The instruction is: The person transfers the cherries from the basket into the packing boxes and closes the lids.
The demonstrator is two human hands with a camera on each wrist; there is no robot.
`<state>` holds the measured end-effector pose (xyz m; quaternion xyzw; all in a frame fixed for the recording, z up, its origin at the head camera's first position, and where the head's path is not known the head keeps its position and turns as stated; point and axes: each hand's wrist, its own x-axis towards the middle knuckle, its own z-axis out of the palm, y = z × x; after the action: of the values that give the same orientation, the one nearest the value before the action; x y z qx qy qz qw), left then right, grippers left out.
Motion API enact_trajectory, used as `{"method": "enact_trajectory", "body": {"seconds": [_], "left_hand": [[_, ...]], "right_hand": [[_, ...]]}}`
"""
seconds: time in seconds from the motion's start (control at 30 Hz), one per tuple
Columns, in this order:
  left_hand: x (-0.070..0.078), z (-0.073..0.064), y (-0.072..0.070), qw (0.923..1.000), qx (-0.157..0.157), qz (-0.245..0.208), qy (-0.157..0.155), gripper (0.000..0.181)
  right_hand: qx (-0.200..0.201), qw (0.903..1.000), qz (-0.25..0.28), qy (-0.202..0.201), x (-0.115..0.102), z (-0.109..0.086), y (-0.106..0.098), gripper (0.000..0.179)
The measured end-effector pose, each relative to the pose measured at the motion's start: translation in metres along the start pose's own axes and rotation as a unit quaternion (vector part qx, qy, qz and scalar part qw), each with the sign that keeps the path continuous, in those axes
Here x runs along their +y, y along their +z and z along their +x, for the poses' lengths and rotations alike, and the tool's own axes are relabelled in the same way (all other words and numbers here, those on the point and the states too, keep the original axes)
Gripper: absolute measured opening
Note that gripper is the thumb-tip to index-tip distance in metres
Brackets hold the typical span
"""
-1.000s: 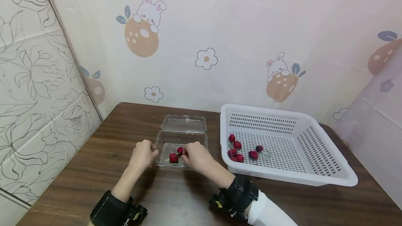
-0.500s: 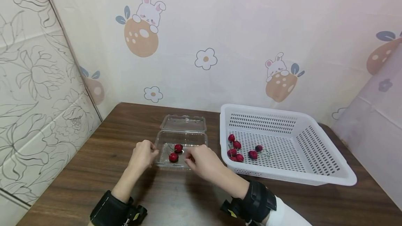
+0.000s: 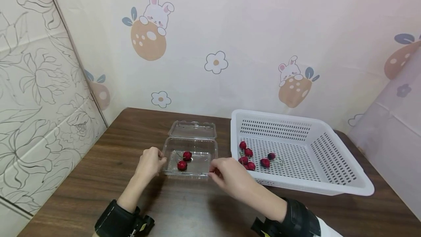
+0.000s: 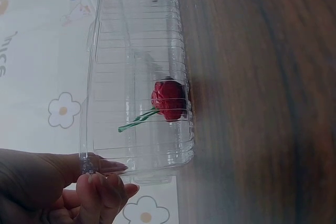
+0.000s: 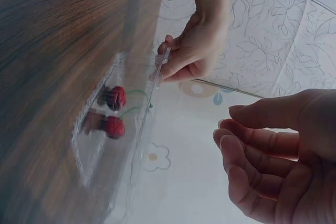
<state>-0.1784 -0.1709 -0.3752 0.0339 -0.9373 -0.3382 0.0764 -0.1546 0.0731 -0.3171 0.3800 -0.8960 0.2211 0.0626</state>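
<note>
A clear plastic clamshell box [image 3: 204,154] lies with its lid [image 3: 192,130] folded back behind it. Two red cherries [image 3: 182,165] with green stems rest inside, toward the left half. My left hand [image 3: 149,162] pinches the box's left front rim between thumb and fingers, as the left wrist view also shows, where one cherry [image 4: 169,99] appears through the side wall. My right hand [image 3: 230,173] is beside the box's right front corner, fingers loosely curled. In the right wrist view nothing is between the thumb and fingertips of this right hand [image 5: 278,156].
A white perforated basket [image 3: 296,181] stands to the right of the box, with several cherries [image 3: 251,165] in its left part. Both are on a dark wooden table [image 3: 184,207]. A patterned curtain [image 3: 250,83] hangs behind the table's far edge.
My right hand has let go of a cherry inside the box and moved right, to the box's right front corner. My left hand has stayed at the rim.
</note>
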Motion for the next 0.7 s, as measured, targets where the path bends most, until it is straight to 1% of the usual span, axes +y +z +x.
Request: {"method": "enact_trajectory", "body": {"seconds": [0.27, 0.5, 0.7], "left_hand": [[-0.001, 0.000, 0.000, 1.0000, -0.005, -0.001, 0.000, 0.010], [-0.001, 0.001, 0.001, 1.0000, -0.006, -0.005, -0.003, 0.010], [-0.001, 0.000, 0.001, 1.0000, -0.007, -0.006, -0.002, 0.010]], "right_hand": [[0.014, 0.9997, -0.019, 0.004, 0.008, -0.013, -0.012, 0.006], [0.030, 0.9969, -0.073, -0.006, 0.017, -0.019, -0.026, 0.008], [0.038, 0.9933, -0.107, 0.018, 0.024, -0.021, -0.039, 0.009]]}}
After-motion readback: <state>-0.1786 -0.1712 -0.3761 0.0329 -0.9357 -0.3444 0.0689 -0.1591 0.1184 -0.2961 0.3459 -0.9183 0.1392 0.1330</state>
